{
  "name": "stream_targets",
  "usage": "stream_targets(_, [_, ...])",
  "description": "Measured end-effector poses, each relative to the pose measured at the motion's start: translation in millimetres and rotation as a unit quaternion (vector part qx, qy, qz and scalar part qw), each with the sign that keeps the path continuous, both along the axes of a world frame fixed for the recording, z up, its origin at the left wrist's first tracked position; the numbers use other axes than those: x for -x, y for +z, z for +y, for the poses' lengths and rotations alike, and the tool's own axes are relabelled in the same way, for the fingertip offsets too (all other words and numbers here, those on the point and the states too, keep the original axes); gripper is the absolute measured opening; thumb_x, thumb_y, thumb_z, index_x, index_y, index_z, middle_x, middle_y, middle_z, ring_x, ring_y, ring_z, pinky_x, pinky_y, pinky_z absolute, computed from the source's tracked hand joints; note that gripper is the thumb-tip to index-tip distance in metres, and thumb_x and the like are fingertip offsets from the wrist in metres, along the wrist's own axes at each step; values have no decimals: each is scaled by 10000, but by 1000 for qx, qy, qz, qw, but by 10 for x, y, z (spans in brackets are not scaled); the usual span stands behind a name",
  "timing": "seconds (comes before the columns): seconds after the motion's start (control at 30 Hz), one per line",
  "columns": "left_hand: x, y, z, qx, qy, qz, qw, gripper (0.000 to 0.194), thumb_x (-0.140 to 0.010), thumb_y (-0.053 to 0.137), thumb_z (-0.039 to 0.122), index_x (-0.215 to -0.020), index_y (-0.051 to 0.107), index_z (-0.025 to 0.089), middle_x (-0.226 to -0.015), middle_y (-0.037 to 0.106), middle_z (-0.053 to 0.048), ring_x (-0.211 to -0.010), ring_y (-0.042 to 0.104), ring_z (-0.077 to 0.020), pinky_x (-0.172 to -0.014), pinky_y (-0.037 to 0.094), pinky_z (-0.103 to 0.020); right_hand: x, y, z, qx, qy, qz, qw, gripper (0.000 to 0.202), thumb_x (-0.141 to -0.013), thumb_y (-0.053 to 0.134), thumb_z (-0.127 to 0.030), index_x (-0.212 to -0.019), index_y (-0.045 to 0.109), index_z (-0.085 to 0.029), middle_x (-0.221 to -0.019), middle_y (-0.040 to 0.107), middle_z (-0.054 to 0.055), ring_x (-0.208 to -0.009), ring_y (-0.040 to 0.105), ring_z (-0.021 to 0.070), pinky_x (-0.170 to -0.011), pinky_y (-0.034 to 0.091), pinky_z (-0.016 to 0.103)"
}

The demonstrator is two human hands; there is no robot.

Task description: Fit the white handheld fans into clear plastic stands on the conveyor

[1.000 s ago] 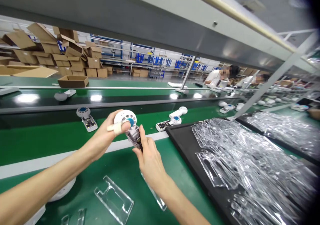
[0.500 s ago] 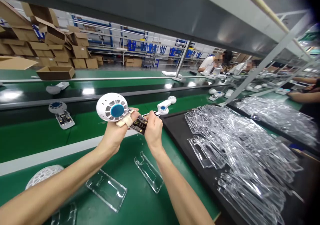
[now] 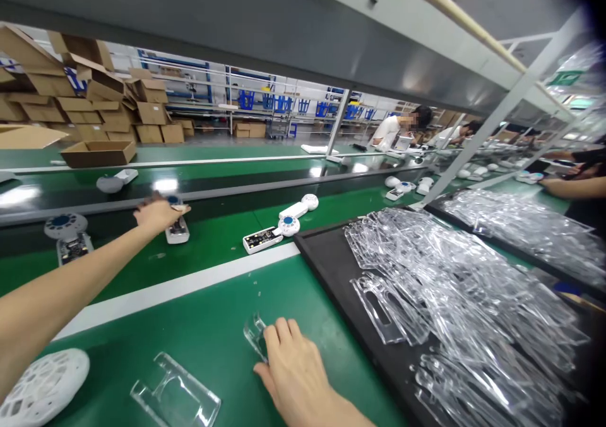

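Observation:
My left hand (image 3: 160,216) reaches over the green belt, closed around the neck of a white handheld device (image 3: 178,231) lying there. This device has a round head with a blue centre, partly covered by my hand, and a handle with its circuit board exposed. Nearer to me, my right hand (image 3: 296,367) has its fingers curled over a clear plastic frame (image 3: 254,336), mostly hidden beneath them. To its left, another clear plastic frame (image 3: 192,386) lies on the green worktop. A white slotted round shell (image 3: 45,386) sits at the lower left.
A black tray (image 3: 326,275) at right holds a heap of clear frames (image 3: 440,288). More white devices lie along the belt, one with an exposed board (image 3: 262,240). A metal post (image 3: 497,108) rises beyond the tray. Across the line, a person (image 3: 391,130) works; cardboard boxes (image 3: 101,108) are stacked behind.
My left hand has carried the device forward and left, down onto the belt. My right hand has left the device and come back toward me, onto a clear frame on the worktop.

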State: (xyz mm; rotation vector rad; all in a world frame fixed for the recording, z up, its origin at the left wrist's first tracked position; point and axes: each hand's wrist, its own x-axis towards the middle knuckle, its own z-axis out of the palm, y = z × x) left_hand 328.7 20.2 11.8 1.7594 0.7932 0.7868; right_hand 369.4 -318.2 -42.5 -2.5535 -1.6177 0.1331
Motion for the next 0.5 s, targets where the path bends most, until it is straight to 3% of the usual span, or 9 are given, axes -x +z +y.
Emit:
stream_targets(0.07, [-242,20,-197,-59,-19,42,997,353,-618,789,413,-747,563,174,-960,672,-48,-1245,483,-297,-854,445,-251,-59,15,-12,14,27,-11,999,166,-769,636,-68,-888,619,-183,-845,692,86,-779,675,262,-558,466,298])
stream_targets(0.13, [-652,-2,-450,-78,-71,87,991,336,-582,797,398,-752,597,189,-1020,683,-75,-1224,506,-290,-872,438,-246,-187,91,10,27,30,20,999,203,-779,566,-23,-877,639,-186,-804,710,72,-710,681,235,-527,412,274])
stream_targets(0.23, [-1314,-98,-781,-41,-180,139,973,304,-484,825,342,-675,642,191,-862,717,-80,-894,646,-266,-736,472,-271,-415,239,17,4,19,121,992,285,-816,491,-26,-937,667,-214,-766,721,34,-659,667,193,-538,360,259])
stream_targets(0.3, [-1614,-162,-923,-19,-238,185,953,313,-383,845,288,-604,648,188,-678,692,-57,-684,625,-248,-621,458,-294,-545,323,-15,-41,0,186,982,339,-880,417,-71,-1049,659,-239,-784,716,23,-681,657,178,-571,369,253])
stream_targets(0.4, [-1749,-231,-1007,0,-286,230,930,346,-259,850,220,-527,634,185,-517,618,-17,-551,557,-216,-533,413,-292,-693,405,-81,-104,-61,270,955,355,-979,320,-277,-1208,590,-246,-883,695,46,-824,650,197,-683,430,277])
stream_targets(0.5, [-1617,-237,-957,8,-294,220,930,343,-274,843,234,-546,643,174,-533,615,-10,-550,536,-189,-508,384,-266,-795,462,-102,-117,-108,342,926,472,-941,411,-472,-1348,466,-239,-890,641,33,-878,618,213,-774,463,329])
